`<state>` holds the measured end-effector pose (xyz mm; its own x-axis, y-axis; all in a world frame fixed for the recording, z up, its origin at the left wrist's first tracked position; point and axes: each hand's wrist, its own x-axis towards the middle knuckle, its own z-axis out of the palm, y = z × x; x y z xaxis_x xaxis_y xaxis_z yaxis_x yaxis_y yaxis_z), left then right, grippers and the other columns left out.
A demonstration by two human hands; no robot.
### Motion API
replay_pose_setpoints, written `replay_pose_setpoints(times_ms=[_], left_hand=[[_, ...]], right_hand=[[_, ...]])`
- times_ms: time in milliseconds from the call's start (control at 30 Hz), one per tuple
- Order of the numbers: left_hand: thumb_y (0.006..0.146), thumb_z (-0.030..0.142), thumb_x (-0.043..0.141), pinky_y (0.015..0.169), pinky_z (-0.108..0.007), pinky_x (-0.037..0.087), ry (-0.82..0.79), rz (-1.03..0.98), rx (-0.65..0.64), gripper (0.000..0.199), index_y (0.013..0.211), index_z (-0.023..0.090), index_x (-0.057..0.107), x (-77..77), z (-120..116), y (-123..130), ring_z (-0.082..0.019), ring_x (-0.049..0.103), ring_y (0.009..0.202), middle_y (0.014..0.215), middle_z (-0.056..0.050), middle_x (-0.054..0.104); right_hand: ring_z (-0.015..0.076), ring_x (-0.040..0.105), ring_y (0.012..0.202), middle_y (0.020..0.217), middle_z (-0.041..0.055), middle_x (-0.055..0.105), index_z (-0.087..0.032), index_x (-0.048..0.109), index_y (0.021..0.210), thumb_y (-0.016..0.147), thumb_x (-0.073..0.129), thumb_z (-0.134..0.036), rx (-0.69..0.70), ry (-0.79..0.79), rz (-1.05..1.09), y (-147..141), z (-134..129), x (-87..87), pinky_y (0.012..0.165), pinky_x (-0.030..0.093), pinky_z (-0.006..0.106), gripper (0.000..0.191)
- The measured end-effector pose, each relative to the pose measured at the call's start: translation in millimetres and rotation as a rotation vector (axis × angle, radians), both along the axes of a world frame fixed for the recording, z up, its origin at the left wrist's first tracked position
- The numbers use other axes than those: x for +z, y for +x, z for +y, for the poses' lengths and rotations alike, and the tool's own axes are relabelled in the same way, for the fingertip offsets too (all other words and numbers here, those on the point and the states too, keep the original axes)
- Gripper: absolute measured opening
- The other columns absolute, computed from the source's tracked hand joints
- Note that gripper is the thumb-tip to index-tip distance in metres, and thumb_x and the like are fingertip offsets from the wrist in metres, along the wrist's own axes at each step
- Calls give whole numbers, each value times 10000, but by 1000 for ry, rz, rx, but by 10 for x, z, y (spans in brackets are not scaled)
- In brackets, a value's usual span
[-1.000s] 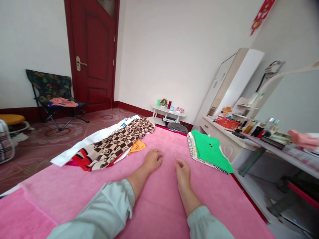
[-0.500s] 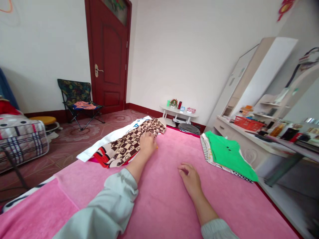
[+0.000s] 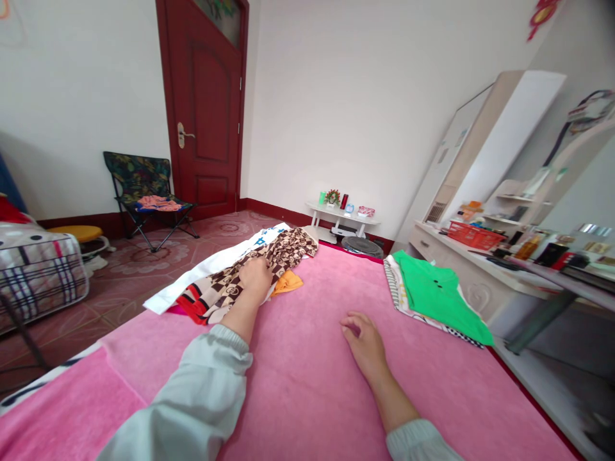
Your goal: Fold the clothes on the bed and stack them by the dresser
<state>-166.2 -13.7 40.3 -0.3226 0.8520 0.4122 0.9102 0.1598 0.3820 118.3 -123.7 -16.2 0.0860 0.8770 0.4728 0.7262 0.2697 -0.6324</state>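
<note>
My left hand point(image 3: 256, 278) lies on a brown and cream checkered garment point(image 3: 225, 286) with red and black trim, its fingers curled down and closed on the fabric. Beneath that garment a white garment point(image 3: 192, 275) with blue marks sticks out on the left. A piece of orange cloth point(image 3: 287, 283) shows at its right side, close to my left wrist. My right hand point(image 3: 364, 340) rests on the pink blanket point(image 3: 307, 384), fingers curled in toward the thumb with nothing in them. To its right lies a stack of folded clothes with a green garment point(image 3: 435, 291) on top.
A white dressing table point(image 3: 423, 240) with a red basket point(image 3: 473, 235) and bottles stands at the right. Beyond the bed's far edge is a low white shelf point(image 3: 331, 210). A folding chair point(image 3: 144, 192) holding pink cloth stands near the red door point(image 3: 211, 115).
My left hand has moved left and toward me across the checkered garment, and its fingers have curled in. More of the orange cloth shows. My right hand has stayed on the blanket.
</note>
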Motion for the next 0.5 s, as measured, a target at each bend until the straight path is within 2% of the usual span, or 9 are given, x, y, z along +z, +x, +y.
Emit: replay_pose_setpoints(times_ms=[100,167,267,367,433,467,500], left_hand=[[789,302,554,727,-327,450,41,-58,-121,196,867,206,706,171,-90,209,-258,626,865,920,-100,686],[779,275,572,724,-294,445,62,-90,-337,154,804,201,704,277,-232,502,-220,622,834,888,-74,694],[763,239,610,708,-244,439,-2,-184,-799,115,763,181,710,354,-597,1064,-165,611,763,799,-41,699],[747,246,668,630,-194,430,-205,-313,-1331,105,800,166,711,361,-1030,1511,-123,604,681,741,-5,686],[746,248,694,615,-174,430,-432,-321,-1670,118,819,155,702,377,-1238,1646,-101,599,644,719,13,678],[751,257,696,620,-169,434,-521,-313,-1779,135,833,150,698,393,-1297,1666,-95,599,639,722,16,678],[762,268,690,628,-169,440,-580,-303,-1832,152,852,146,696,413,-1323,1662,-94,602,640,732,14,680]], right_hand=[[245,595,984,989,80,674,-196,707,820,721,562,-294,17,2,183,-9,19,17,944,425,406,202],[241,606,965,976,83,682,-168,686,907,744,570,-375,-7,6,378,-3,19,45,924,443,394,288],[232,617,937,967,75,687,-151,650,986,757,578,-469,-62,4,590,55,-13,97,870,474,363,399],[218,637,790,837,52,692,-164,645,916,740,586,-516,-38,-25,679,166,-63,147,740,514,334,397],[215,640,734,786,47,691,-180,651,883,724,598,-522,-5,-26,636,234,-85,179,690,522,324,381],[217,645,732,784,48,695,-186,659,888,716,605,-517,4,-10,588,257,-87,192,684,524,323,377],[223,651,743,793,53,702,-190,667,901,708,612,-508,14,20,532,271,-84,201,686,528,326,376]])
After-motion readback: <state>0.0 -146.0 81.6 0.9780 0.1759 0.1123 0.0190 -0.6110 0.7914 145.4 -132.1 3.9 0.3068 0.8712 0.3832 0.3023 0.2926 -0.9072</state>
